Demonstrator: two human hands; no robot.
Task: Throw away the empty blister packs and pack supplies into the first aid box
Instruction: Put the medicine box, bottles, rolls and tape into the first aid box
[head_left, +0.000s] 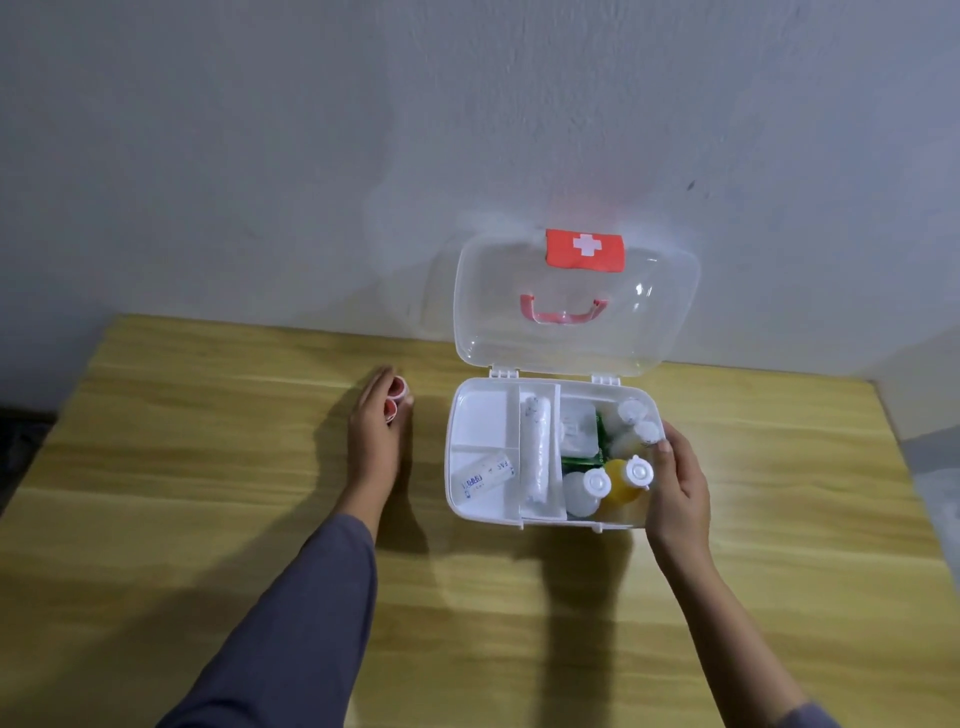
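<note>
The first aid box (550, 452) sat open on the wooden table (208, 467) against the wall, its clear lid (571, 306) standing upright behind it. The left hand (375, 421) lay well apart from the box on its left side, fingers curled over two small red-capped items (395, 397), which stood side by side on the table; whether it had truly closed on them could not be told. These lay nearer that hand than any other, and the box lay directly to their right, with its long axis running left to right across the table. The right hand (675, 478) rested spread against the box's right wall, seemingly steadying it. Inside, four white-capped bottles (595, 486) could be counted in the right section, one of them orange (621, 486), beside a white packet (576, 428) and something green. One long gauze roll (537, 454) filled the narrow middle slot; one smaller wrapped roll (485, 475) lay in the near left compartment, while the far left one looked empty. No blister packs were visible.
</note>
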